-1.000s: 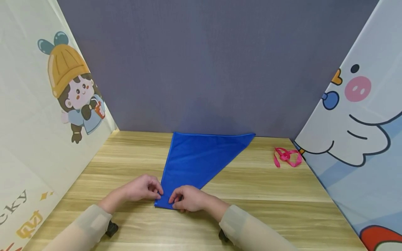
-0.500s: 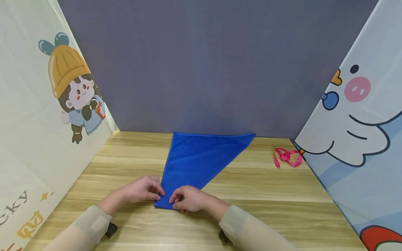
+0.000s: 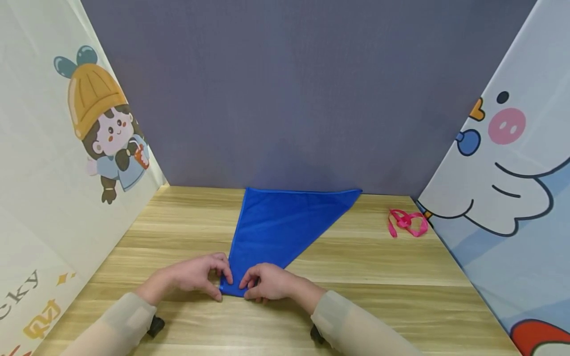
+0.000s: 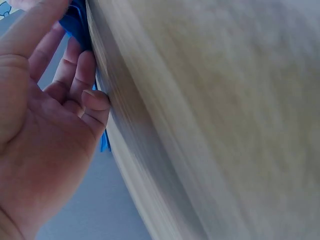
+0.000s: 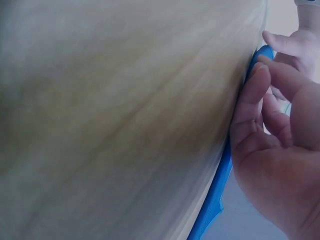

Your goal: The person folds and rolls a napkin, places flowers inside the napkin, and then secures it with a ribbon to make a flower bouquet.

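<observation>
A blue cloth point(image 3: 285, 222) lies on the wooden table, with a slanting right edge and a narrow near end that looks folded over. My left hand point(image 3: 196, 274) is at the cloth's near left corner. Its thumb is spread from the index finger, and the fingertips touch the cloth's edge. Beside it, my right hand point(image 3: 271, 282) pinches the near edge of the cloth between thumb and index finger. In the right wrist view, a strip of blue cloth point(image 5: 215, 195) runs under the right fingers. Blue cloth point(image 4: 75, 22) also shows past the left fingers in the left wrist view.
A loosely looped pink ribbon point(image 3: 405, 221) lies at the table's far right. A grey panel point(image 3: 285, 99) stands behind the table point(image 3: 356, 306). Printed panels with cartoon figures stand on the left and right sides.
My left hand has shifted slightly nearer, and its thumb has moved away from the index finger down to the near corner. The right hand and the cloth look almost unchanged.
</observation>
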`<state>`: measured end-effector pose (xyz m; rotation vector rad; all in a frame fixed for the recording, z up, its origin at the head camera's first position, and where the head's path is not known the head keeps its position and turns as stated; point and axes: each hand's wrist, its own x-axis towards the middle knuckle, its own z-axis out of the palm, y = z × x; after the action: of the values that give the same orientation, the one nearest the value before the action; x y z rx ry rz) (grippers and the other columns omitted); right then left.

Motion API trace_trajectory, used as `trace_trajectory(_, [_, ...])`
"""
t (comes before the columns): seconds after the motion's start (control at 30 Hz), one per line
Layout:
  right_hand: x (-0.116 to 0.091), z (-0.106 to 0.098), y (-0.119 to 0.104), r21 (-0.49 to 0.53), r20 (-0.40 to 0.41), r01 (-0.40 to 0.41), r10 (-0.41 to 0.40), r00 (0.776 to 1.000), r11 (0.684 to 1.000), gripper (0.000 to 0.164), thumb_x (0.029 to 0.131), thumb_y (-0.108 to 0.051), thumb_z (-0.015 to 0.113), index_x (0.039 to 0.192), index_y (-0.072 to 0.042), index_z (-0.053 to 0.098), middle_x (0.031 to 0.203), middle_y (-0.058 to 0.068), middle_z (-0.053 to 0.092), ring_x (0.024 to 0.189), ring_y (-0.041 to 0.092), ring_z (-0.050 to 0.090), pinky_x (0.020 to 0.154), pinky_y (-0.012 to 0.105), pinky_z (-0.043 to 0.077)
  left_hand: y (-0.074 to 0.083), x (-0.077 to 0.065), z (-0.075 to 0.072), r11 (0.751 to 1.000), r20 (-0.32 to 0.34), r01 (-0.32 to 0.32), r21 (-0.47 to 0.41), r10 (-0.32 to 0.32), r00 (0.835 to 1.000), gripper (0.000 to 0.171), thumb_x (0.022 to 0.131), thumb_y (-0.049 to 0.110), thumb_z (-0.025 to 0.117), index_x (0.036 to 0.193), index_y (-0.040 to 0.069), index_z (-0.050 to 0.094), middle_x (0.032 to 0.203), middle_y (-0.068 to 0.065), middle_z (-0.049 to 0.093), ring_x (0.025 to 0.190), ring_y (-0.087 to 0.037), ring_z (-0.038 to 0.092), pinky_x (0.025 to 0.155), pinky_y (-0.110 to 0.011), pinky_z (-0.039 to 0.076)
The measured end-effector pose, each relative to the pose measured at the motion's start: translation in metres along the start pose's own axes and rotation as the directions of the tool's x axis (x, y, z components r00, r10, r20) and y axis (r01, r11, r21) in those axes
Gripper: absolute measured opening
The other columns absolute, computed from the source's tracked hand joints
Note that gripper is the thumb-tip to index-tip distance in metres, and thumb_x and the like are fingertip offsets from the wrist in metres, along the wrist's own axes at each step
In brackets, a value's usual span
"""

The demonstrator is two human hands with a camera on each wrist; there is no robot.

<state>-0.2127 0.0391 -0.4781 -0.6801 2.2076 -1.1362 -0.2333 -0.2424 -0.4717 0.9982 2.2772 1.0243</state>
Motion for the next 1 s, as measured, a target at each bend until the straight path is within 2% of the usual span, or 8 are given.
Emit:
trace_trajectory(0.23, [-0.0006, -0.0003, -0.0002, -0.033, -0.01, -0.01, 0.01, 1.0, 0.999, 0.022, 0.089, -0.011, 0.092, 0.105, -0.016, 0.078, 0.094, -0.008, 0.065, 0.061, 0.007, 0.062, 0.056, 0.022, 0.054, -0.002, -0.0001, 0.0003, 0.998, -0.027, -0.062, 0.03, 0.063, 0.998, 0.009, 0.099, 0.023, 0.084, 0.107, 0.021, 0.083, 0.112, 0.0, 0.067, 0.106, -0.007, 0.058, 0.094, -0.027, 0.05])
trace_trajectory(0.4, [-0.0009, 0.0008, -0.0004, -0.031, -0.024, -0.003, 0.002, 1.0, 1.0, 0.019, 0.091, -0.009, 0.089, 0.105, -0.014, 0.076, 0.092, -0.007, 0.065, 0.06, 0.008, 0.062, 0.055, 0.022, 0.055, -0.0028, -0.0011, -0.0035, 0.995, -0.051, -0.083, 0.052, 0.086, 0.995, 0.011, 0.106, 0.024, 0.075, 0.107, 0.018, 0.085, 0.11, 0.001, 0.073, 0.105, -0.005, 0.062, 0.095, -0.025, 0.052])
trace_trajectory(0.63, [-0.0006, 0.0017, 0.001, 0.023, -0.044, 0.006, -0.005, 0.999, 1.0, 0.005, 0.101, -0.01, 0.079, 0.105, -0.008, 0.077, 0.081, -0.002, 0.069, 0.06, 0.011, 0.065, 0.053, 0.024, 0.057, -0.003, -0.0013, -0.0052, 0.998, -0.075, -0.034, 0.051, 0.037, 0.996, 0.013, 0.108, 0.024, 0.073, 0.11, 0.017, 0.084, 0.107, 0.005, 0.074, 0.099, -0.002, 0.063, 0.09, -0.024, 0.055])
trace_trajectory(0.73, [0.0001, 0.0014, 0.0013, 0.022, -0.053, 0.019, -0.018, 0.998, 1.0, 0.005, 0.103, -0.011, 0.076, 0.106, -0.007, 0.077, 0.078, -0.001, 0.07, 0.057, 0.011, 0.064, 0.052, 0.023, 0.056, -0.0046, -0.0001, -0.0043, 0.999, -0.092, -0.009, 0.045, 0.013, 0.996, 0.013, 0.107, 0.024, 0.073, 0.11, 0.017, 0.084, 0.106, 0.006, 0.076, 0.097, -0.001, 0.064, 0.088, -0.023, 0.056])
trace_trajectory(0.87, [0.0013, 0.0004, 0.0026, 0.055, -0.071, 0.029, -0.026, 0.997, 0.998, 0.006, 0.103, -0.009, 0.074, 0.109, -0.006, 0.074, 0.081, 0.0, 0.071, 0.054, 0.011, 0.065, 0.049, 0.025, 0.056, -0.005, 0.0023, -0.0024, 0.999, -0.107, 0.012, 0.046, -0.007, 0.994, 0.012, 0.107, 0.024, 0.074, 0.11, 0.016, 0.083, 0.105, 0.007, 0.078, 0.093, 0.0, 0.065, 0.084, -0.022, 0.056])
trace_trajectory(1.0, [0.0014, -0.0008, 0.0035, 0.099, -0.099, 0.011, -0.001, 0.995, 0.995, 0.003, 0.102, -0.009, 0.076, 0.102, -0.009, 0.073, 0.079, 0.002, 0.072, 0.053, 0.013, 0.066, 0.047, 0.026, 0.055, -0.0037, 0.0047, -0.001, 0.998, -0.12, 0.034, 0.044, -0.028, 0.992, 0.011, 0.106, 0.023, 0.075, 0.11, 0.014, 0.079, 0.1, 0.006, 0.078, 0.09, -0.001, 0.066, 0.081, -0.023, 0.056])
